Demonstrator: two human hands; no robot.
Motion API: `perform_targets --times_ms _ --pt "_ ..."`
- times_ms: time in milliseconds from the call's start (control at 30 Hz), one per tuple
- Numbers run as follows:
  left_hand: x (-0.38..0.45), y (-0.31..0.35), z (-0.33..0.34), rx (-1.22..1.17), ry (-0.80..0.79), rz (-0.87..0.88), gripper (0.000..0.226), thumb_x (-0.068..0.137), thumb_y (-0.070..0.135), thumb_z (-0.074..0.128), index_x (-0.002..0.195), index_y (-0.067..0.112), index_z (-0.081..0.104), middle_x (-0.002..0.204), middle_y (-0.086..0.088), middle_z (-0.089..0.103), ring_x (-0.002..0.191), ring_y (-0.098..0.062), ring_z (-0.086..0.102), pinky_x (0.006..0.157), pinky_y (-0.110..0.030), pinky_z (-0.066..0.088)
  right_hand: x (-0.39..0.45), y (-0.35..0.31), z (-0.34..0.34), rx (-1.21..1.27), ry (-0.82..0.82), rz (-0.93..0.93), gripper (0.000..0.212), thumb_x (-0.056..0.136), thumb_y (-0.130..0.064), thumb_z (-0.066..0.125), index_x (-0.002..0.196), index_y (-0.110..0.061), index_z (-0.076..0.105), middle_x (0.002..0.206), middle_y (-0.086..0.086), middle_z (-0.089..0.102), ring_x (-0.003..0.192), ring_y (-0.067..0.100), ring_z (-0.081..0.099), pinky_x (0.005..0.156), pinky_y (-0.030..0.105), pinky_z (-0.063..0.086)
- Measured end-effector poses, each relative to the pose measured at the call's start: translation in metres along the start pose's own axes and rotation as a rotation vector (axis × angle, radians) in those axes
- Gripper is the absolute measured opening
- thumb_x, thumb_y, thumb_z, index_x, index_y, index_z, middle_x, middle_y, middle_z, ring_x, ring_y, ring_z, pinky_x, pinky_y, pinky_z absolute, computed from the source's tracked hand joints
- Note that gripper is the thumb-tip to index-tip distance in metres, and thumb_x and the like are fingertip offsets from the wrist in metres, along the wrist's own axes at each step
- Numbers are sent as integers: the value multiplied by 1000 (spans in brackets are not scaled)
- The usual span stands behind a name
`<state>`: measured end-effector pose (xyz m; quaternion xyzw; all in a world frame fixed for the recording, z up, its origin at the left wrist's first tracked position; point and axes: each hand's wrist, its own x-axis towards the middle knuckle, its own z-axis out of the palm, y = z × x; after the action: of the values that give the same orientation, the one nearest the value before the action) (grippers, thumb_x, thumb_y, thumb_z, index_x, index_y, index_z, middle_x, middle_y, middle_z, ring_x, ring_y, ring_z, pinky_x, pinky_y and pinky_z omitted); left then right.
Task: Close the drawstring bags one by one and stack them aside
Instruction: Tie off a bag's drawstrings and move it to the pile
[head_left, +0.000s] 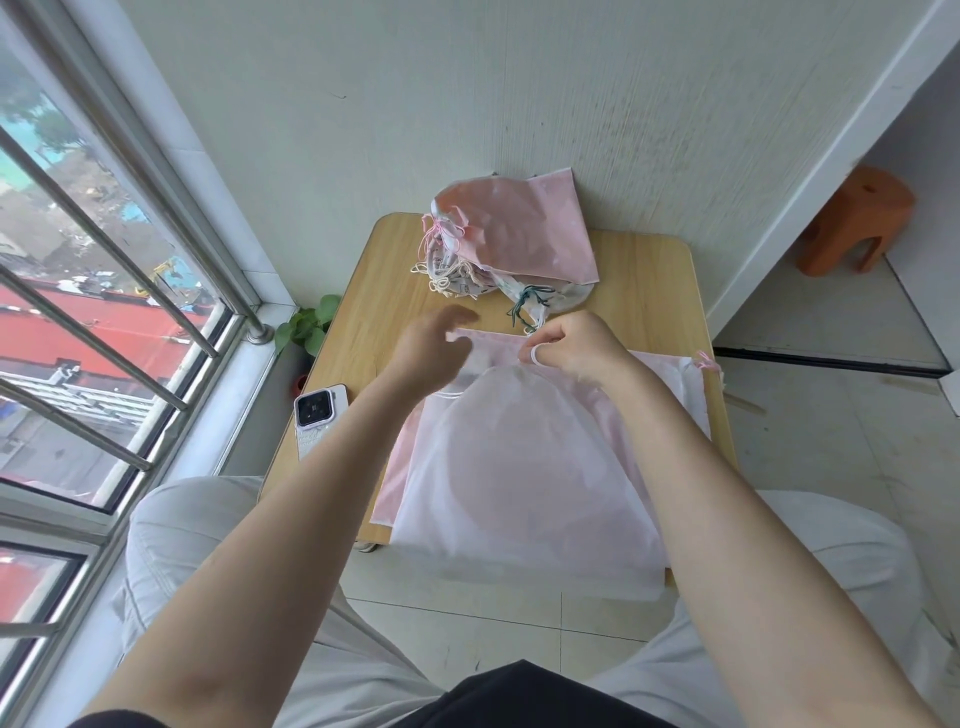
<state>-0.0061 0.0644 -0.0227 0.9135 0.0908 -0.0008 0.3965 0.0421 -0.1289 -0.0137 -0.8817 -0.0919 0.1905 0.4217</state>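
A sheer white drawstring bag (519, 467) lies flat on the near half of the small wooden table (644, 291), its gathered mouth pointing away from the person and its bottom edge hanging just over the table's near edge. It rests on top of pink drawstring bags (670, 379) spread flat beneath it, whose edges show on both sides; a pink cord knot sticks out at the table's right edge. The right hand (576, 348) is at the white bag's mouth, fingers curled and pinching the white drawstring (537, 356), which loops round a fingertip. The left hand (431, 348) hovers just left of the mouth, blurred, fingers loosely bent and holding nothing; whether it touches the fabric cannot be told. At the far side of the table, against the wall, sits a stack of closed bags (519, 239), a pink one uppermost with cinched mouths and cream, pink and teal cords trailing toward the person. A white phone (318, 418) lies at the table's left near corner, a green potted plant (309, 325) stands on the floor by the window, and an orange stool (852, 223) stands off to the right.
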Motion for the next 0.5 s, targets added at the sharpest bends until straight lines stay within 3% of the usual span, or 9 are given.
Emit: perform_targets --times_ms 67,133,200,267,367,500 --pt "0 16 6 -28 -233 31 33 91 8 46 111 24 68 115 7 66 112 -13 58 96 -24 42 0 -3 1 3 5 -22 21 80 -10 62 85 -20 79 88 -10 71 87 6 61 74 20 45" --pt "2 22 11 5 -330 14 26 93 16 48 102 28 69 112 8 66 109 -12 57 96 -25 43 -2 -4 -1 10 8 -30 22 80 -8 61 84 -20 79 83 -11 69 83 5 60 73 20 45" --pt "6 20 14 85 -324 11 19 93 24 52 96 29 70 106 9 65 105 -13 57 91 -26 44 -3 -2 -1 19 16 -26 19 80 -10 64 78 -23 78 79 -14 68 83 5 61 73 20 46" --pt "9 15 14 221 -286 29 16 91 34 55 87 27 69 95 8 64 96 -16 58 77 -25 44 -4 0 -2 17 22 -22 18 79 -13 68 72 -27 77 79 -15 70 86 7 63 75 23 48" --pt "9 12 10 347 -211 45 27 87 46 59 77 22 64 77 6 58 75 -14 53 56 -25 35 -3 4 0 3 32 -21 14 78 -16 70 70 -27 75 85 -10 72 88 9 64 79 26 50" --pt "7 17 6 329 -250 24 43 91 45 56 67 10 51 64 1 46 62 -16 41 54 -29 30 -2 6 4 16 51 -18 5 78 -20 72 78 -20 77 91 -5 73 91 10 64 80 27 50"
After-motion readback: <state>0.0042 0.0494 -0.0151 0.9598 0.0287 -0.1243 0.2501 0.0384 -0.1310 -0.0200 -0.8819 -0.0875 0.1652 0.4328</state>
